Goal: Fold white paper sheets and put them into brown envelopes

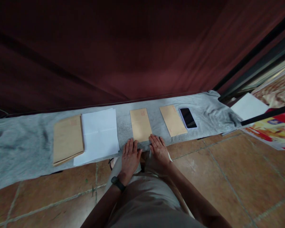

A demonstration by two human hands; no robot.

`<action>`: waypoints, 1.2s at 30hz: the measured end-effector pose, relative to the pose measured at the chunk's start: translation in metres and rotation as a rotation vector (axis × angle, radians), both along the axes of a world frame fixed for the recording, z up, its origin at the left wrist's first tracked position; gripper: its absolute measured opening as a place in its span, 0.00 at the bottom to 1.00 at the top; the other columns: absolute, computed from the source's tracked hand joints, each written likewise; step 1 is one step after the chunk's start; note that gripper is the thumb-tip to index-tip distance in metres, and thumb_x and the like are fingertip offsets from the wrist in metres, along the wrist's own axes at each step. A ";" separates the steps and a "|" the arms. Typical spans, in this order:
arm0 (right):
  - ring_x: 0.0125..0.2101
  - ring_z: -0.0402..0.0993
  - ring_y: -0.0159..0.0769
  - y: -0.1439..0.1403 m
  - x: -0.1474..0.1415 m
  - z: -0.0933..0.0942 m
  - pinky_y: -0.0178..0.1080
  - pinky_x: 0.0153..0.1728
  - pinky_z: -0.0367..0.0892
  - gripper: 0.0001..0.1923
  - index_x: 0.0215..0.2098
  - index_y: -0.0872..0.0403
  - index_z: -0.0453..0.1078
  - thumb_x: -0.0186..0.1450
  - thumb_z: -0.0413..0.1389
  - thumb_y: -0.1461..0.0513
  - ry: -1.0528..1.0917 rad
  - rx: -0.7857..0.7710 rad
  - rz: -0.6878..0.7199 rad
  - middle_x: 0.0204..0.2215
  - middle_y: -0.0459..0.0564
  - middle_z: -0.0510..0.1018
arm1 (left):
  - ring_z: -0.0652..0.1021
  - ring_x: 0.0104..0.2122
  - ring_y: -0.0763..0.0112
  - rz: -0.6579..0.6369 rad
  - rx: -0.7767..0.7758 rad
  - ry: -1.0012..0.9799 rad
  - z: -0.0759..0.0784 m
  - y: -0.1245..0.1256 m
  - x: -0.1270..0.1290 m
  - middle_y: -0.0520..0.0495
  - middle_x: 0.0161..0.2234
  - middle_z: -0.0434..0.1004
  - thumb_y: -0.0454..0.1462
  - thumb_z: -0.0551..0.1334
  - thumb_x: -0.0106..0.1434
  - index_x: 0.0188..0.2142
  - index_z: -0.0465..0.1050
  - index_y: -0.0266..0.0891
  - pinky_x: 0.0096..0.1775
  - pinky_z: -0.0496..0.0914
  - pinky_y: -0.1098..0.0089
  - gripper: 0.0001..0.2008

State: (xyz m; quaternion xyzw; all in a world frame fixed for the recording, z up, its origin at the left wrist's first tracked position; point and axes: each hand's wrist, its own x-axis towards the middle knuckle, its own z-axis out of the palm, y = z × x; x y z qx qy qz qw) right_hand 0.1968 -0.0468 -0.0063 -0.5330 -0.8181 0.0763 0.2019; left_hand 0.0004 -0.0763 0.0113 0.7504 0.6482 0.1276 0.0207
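Note:
A brown paper envelope (141, 124) lies flat in front of me on a grey cloth (154, 110). My left hand (130, 157) rests at the cloth's front edge by the envelope's lower left corner, fingers stretched out and holding nothing. At the lower right corner lies my right hand (159, 148), also flat, its fingertips touching or just beside the envelope. Further right is a second brown envelope (173, 120), set at a slant. To the left, white paper sheets (99, 133) lie partly beneath a stack of brown envelopes (68, 137).
A phone (188, 117) lies right of the second envelope. Behind the cloth hangs a dark red curtain (137, 57). A black metal frame (254, 53), a white sheet (249, 107) and a colourful printed box (273, 129) are at the right. Brown floor tiles (211, 177) lie below.

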 end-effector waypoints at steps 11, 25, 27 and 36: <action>0.67 0.61 0.42 0.000 -0.001 -0.003 0.52 0.69 0.51 0.25 0.69 0.56 0.59 0.76 0.45 0.61 -0.001 0.022 -0.003 0.66 0.56 0.68 | 0.55 0.71 0.52 -0.133 -0.028 -0.003 -0.001 0.007 0.032 0.43 0.70 0.58 0.44 0.51 0.73 0.69 0.59 0.39 0.68 0.55 0.47 0.28; 0.68 0.58 0.45 -0.003 0.002 -0.015 0.54 0.68 0.54 0.27 0.71 0.57 0.55 0.76 0.44 0.60 0.025 0.023 -0.052 0.68 0.57 0.64 | 0.59 0.70 0.47 0.012 0.021 -0.020 -0.006 -0.001 0.006 0.30 0.69 0.57 0.45 0.53 0.73 0.67 0.63 0.34 0.65 0.61 0.46 0.28; 0.69 0.56 0.48 -0.004 0.000 -0.013 0.56 0.68 0.54 0.28 0.72 0.59 0.54 0.75 0.44 0.60 0.023 0.021 -0.072 0.69 0.59 0.62 | 0.58 0.70 0.46 0.008 0.020 -0.021 -0.006 -0.001 0.006 0.29 0.69 0.57 0.46 0.53 0.73 0.66 0.63 0.33 0.65 0.60 0.46 0.28; 0.68 0.58 0.43 -0.008 -0.034 -0.001 0.54 0.69 0.52 0.27 0.71 0.56 0.57 0.76 0.45 0.58 0.029 0.008 0.060 0.68 0.56 0.65 | 0.62 0.68 0.50 -0.014 0.005 -0.019 -0.006 0.002 0.003 0.32 0.68 0.62 0.41 0.51 0.72 0.66 0.64 0.34 0.65 0.61 0.47 0.26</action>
